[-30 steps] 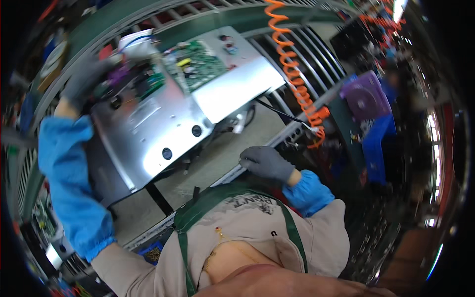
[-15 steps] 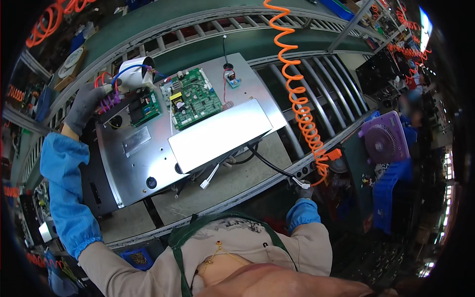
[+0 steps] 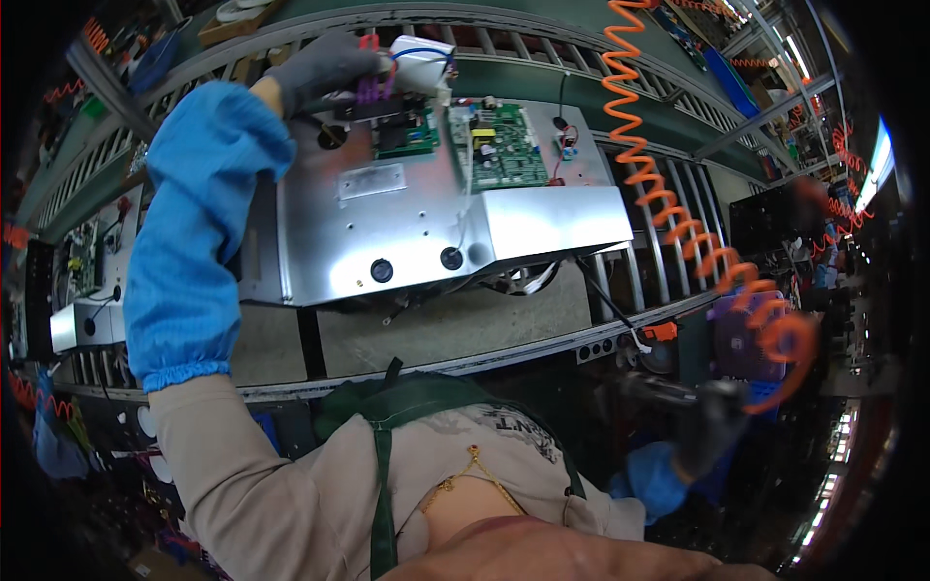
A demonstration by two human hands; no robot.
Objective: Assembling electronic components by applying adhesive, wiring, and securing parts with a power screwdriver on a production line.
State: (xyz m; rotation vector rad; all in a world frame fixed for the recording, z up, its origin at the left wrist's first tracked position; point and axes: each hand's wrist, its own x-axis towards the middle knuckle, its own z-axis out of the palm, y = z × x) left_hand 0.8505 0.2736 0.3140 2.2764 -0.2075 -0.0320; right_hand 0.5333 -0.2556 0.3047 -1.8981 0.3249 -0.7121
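**Right hand dropping low with the tool, left hand staying on the wires**

Since the earlier frame, our right hand [image 3: 712,426] is dropping away from the bench edge toward four o'clock, and it is now gripping a dark tool [image 3: 659,390] in a closed gloved fist; the blur is keeping us from telling the tool's tip. An orange coiled hose [image 3: 678,218] is running from twelve o'clock down to that tool, curling just beside a purple bin [image 3: 741,334] at three o'clock.

Our left hand [image 3: 325,68] is still reaching up to eleven o'clock, its gloved fingers curled and pinching a small bundle of purple wires [image 3: 368,89] at the far edge of the metal case [image 3: 387,232]. We are seeing the blue sleeve [image 3: 194,232] lying across the case's left end.

That case is lying flat on the roller conveyor [image 3: 668,261], filling the middle of the view. Two green boards are sitting on its far half: a small circuit board [image 3: 405,136] just under the wires, and a larger circuit board [image 3: 504,145] beside it toward one o'clock. A white cup-shaped part [image 3: 421,58] is standing right next to our left fingers. Another grey unit [image 3: 82,320] is waiting on the conveyor at nine o'clock, well apart from ours.
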